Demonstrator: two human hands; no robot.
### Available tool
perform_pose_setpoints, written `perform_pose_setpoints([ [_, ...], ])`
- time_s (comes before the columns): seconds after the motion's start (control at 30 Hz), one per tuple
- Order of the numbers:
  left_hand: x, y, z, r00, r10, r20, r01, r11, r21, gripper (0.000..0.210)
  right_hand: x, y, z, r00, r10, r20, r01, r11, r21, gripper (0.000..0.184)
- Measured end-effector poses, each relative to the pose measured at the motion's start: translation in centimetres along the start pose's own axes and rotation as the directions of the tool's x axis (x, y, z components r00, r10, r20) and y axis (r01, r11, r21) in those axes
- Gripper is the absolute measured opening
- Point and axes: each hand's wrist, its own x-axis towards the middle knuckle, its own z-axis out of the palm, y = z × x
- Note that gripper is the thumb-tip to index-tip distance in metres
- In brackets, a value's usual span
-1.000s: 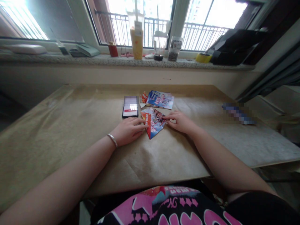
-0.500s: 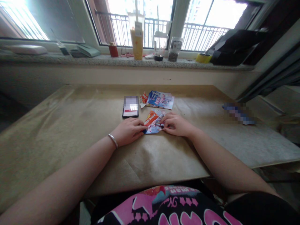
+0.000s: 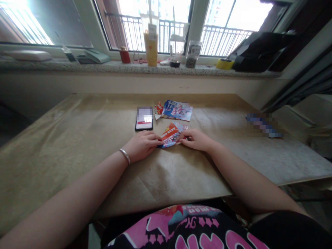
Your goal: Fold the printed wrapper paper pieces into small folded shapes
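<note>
A colourful printed flyer (image 3: 170, 134), orange, blue and pink, lies partly folded on the table between my hands. My left hand (image 3: 144, 144) holds its left corner, fingers pressed together on the paper. At the opposite side my right hand (image 3: 195, 139) pinches the lower right edge between thumb and fingers, and that edge is curled up slightly. Just beyond the flyer is a stack of similar flyers (image 3: 178, 110). Beside the stack's left end sits a small folded orange-and-white paper piece (image 3: 158, 110).
A phone (image 3: 144, 119) with a lit screen lies beyond my left hand. Another printed paper (image 3: 264, 125), blurred, is at the table's right. On the windowsill (image 3: 103, 69) stand a tall yellow drink cup (image 3: 151, 48), a red jar (image 3: 125, 55), clear cups and a yellow tape roll (image 3: 224, 64).
My right hand has shifted slightly left, bringing the flyer's right edge over with it. The flyer's fold looks different, its lower edge curving more. My left hand stays almost in place.
</note>
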Motion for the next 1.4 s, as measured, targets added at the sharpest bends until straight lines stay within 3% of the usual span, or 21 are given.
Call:
perform_pose_setpoints([
  [0.27, 0.0, 0.1, -0.2, 1.0, 0.001, 0.012, -0.001, 0.999, -0.041, 0.039, 0.3, 0.2, 0.3, 0.987, 0.15, -0.055, -0.149, 0.989, 0.023, 0.024],
  [0.6, -0.2, 0.0, 0.1, 0.999, -0.039, 0.029, 0.042, 0.993, -0.114, 0.028, 1.0, 0.3, 1.3, 0.975, 0.17, -0.141, -0.196, 0.962, -0.192, 0.018],
  [0.83, 0.0, -0.1, 0.3, 0.998, -0.064, 0.01, 0.064, 0.994, -0.083, 0.028, 0.9, -0.5, 1.3, 0.936, 0.29, -0.198, -0.341, 0.886, -0.315, 0.022],
  [1.17, 0.0, 0.2, 0.0, 0.996, -0.086, 0.022, 0.087, 0.996, -0.031, 0.036, 0.9, -0.1, 1.5, 0.955, 0.237, -0.181, -0.295, 0.841, -0.454, 0.023],
  [1.4, -0.2, 0.2, -0.1, 1.0, 0.011, 0.021, -0.011, 1.0, -0.007, 0.032, 0.8, -0.4, 1.3, 0.946, 0.279, -0.164, -0.323, 0.823, -0.466, 0.027],
])
